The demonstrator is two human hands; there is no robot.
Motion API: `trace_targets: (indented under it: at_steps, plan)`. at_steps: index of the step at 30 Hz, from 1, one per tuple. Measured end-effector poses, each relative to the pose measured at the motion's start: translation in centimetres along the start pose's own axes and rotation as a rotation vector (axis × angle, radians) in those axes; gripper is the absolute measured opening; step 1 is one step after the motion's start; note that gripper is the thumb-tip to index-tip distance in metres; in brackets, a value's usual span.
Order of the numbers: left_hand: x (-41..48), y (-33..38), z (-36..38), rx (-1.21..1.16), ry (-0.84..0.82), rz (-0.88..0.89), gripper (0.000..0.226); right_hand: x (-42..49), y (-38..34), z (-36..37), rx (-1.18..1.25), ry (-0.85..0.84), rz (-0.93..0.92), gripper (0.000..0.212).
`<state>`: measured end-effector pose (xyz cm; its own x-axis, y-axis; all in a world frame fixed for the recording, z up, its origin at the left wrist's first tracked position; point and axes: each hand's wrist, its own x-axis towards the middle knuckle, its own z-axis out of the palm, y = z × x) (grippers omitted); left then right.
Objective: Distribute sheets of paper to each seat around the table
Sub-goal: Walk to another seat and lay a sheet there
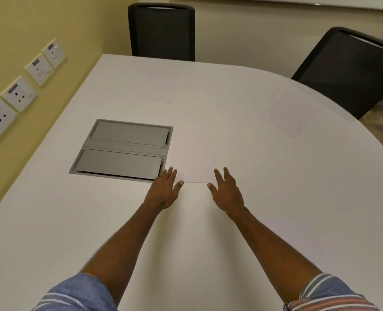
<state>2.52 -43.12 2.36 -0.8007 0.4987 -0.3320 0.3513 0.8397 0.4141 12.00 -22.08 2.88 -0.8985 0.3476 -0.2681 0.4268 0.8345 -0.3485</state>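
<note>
View from above of a white table (118, 221) with a rounded end. Two bare forearms in rolled blue striped sleeves (78, 292) reach forward over it.

The left hand (163, 191) lies flat with straight, slightly spread fingers and grips nothing. A ring (160, 180) sits on one finger. The right hand (226, 191) is flat and spread too, also holding nothing. Between them lies a white sheet (197, 158), faint against the table. Both hands rest at its near edge, the left at its left corner and the right at its right corner.

Just left of this sheet, a grey box (123, 149) with two closed lids is set into the tabletop. The left fingertips lie beside its near right corner.

A second sheet (157, 86) lies before the far chair (161, 30), which is black. A third sheet (284, 113), turned at an angle, lies before the right chair (347, 70), also black.

White sockets (17, 93) line the yellow wall (51, 19) on the left.
</note>
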Motion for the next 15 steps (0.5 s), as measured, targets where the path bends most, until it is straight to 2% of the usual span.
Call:
trace_targets:
  at_steps: [4, 8, 11, 15]
  plan:
    - [3.1, -0.8, 1.2, -0.067, -0.011, -0.046, 0.066, 2.5, 1.6, 1.6, 0.041, -0.069, 0.03, 0.065]
    - [5.2, -1.6, 2.5, -0.157, -0.092, -0.066, 0.07, 4.3, 2.6, 3.1, 0.285, -0.103, 0.111, 0.076]
    - [6.3, -2.5, 3.2, -0.104, -0.123, -0.028, 0.069, 5.7, 2.6, 3.7, 0.473, -0.046, 0.24, 0.081]
    - [6.9, -3.1, 3.9, -0.012, -0.144, -0.003, 0.068, 7.3, 2.9, 3.9, 0.486, -0.056, 0.312, 0.078]
